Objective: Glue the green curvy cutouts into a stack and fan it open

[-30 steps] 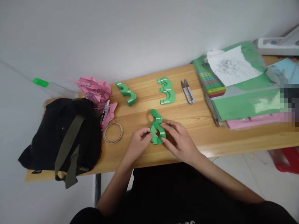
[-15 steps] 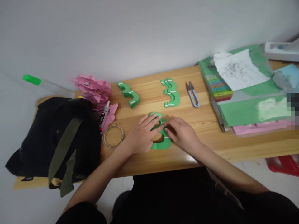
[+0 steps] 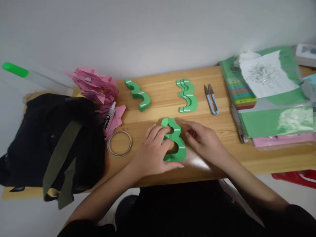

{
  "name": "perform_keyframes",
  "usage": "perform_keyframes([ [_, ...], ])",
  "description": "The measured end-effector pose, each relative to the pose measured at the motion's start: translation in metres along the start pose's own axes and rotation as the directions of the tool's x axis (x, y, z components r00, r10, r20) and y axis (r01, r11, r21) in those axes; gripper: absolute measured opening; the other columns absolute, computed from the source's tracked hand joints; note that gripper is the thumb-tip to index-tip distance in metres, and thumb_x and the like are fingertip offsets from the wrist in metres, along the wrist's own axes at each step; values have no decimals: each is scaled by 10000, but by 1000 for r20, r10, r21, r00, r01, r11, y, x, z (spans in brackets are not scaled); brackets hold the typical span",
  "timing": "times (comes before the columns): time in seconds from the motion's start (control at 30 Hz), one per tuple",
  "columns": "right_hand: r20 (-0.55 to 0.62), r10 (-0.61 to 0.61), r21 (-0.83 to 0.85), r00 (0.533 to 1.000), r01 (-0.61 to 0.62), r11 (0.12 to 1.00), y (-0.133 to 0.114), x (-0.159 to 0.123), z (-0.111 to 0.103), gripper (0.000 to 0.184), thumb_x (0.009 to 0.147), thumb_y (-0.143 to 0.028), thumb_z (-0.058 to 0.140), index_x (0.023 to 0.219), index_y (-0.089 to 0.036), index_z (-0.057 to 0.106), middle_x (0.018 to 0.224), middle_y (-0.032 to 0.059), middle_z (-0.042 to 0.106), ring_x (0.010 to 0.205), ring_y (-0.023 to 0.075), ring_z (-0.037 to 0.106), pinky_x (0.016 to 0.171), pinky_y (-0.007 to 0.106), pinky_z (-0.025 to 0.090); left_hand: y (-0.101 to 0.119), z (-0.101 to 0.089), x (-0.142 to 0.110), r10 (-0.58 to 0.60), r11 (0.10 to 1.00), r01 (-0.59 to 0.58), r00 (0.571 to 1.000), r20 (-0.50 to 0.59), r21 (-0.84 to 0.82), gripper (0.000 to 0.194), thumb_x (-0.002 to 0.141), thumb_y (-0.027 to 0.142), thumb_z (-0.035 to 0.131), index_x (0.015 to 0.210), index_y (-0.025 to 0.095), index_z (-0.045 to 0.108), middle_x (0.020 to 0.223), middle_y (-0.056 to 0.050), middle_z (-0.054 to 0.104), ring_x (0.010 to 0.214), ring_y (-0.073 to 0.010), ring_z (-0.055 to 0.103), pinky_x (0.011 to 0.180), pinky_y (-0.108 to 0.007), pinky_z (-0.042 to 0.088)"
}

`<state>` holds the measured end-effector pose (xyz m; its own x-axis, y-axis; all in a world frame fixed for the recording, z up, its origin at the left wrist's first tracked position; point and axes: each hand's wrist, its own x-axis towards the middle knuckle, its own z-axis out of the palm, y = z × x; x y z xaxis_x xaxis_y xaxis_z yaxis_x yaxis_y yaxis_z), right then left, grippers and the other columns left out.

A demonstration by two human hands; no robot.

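Note:
In the head view a green 8-shaped paper cutout (image 3: 181,152) with short white strips on it lies on the wooden table. My left hand (image 3: 154,149) rests over its left side, fingers spread and thumb stretched along the lower edge. Just to the right of the cutout is my right hand (image 3: 203,140), apart from it, with a gap between thumb and index finger and the other fingers curled. Behind them lie a stack of green 3-shaped paper pieces (image 3: 191,102) and another such stack (image 3: 145,99), both bearing white strips.
Blue-handled thread snips (image 3: 212,102) lie right of the stacks. A roll of tape (image 3: 130,144), a glue tube (image 3: 110,117), pink folded paper (image 3: 98,84) and a black bag (image 3: 64,141) stand left. At right are green paper packs (image 3: 261,121) under a white sheet (image 3: 271,74).
My right hand has drawn off the cutout to the right. My left hand has moved slightly down, its thumb now stretched out. The view has shifted a little.

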<state>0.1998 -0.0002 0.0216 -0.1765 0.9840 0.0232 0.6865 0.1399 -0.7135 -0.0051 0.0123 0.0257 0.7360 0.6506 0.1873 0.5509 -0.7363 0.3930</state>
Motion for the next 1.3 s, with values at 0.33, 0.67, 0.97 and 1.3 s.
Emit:
perform_keyframes([
  [0.33, -92, 70, 62, 993, -64, 996, 5, -29, -5, 282, 849, -178, 497, 1111, -164, 602, 867, 57, 716, 681, 157, 664, 597, 271, 528, 12, 2, -17, -141, 988, 134, 987, -83, -83, 134, 868, 278, 604, 956, 194, 661, 995, -78, 605, 953, -241, 556, 831, -422, 468],
  [0.67, -115, 33, 86, 993, -23, 996, -1, -41, 4, 198, 864, -183, 481, 1003, -184, 622, 854, 52, 699, 725, 167, 655, 655, 298, 527, 26, 10, -33, -138, 973, 164, 978, -158, 163, 321, 814, 131, 508, 1110, 181, 620, 1367, -160, 484, 1290, -336, 434, 996, -511, 384],
  [0.97, -103, 15, 98, 995, -4, 995, 2, -47, 8, 194, 865, -188, 467, 974, -184, 626, 841, 52, 687, 745, 170, 648, 666, 296, 513, 29, 10, -28, -235, 953, 265, 953, -193, 146, 194, 811, 390, 686, 839, 198, 682, 1334, -154, 496, 1221, -361, 478, 975, -549, 420],
  [1.3, -112, -28, 75, 993, 37, 997, -2, -50, 17, 149, 889, -202, 494, 947, -170, 628, 820, 57, 674, 756, 169, 649, 667, 282, 506, 29, 13, -33, -201, 959, 246, 939, -279, 139, 97, 846, 142, 543, 804, 195, 612, 1293, -96, 534, 1178, -291, 494, 973, -511, 426],
])
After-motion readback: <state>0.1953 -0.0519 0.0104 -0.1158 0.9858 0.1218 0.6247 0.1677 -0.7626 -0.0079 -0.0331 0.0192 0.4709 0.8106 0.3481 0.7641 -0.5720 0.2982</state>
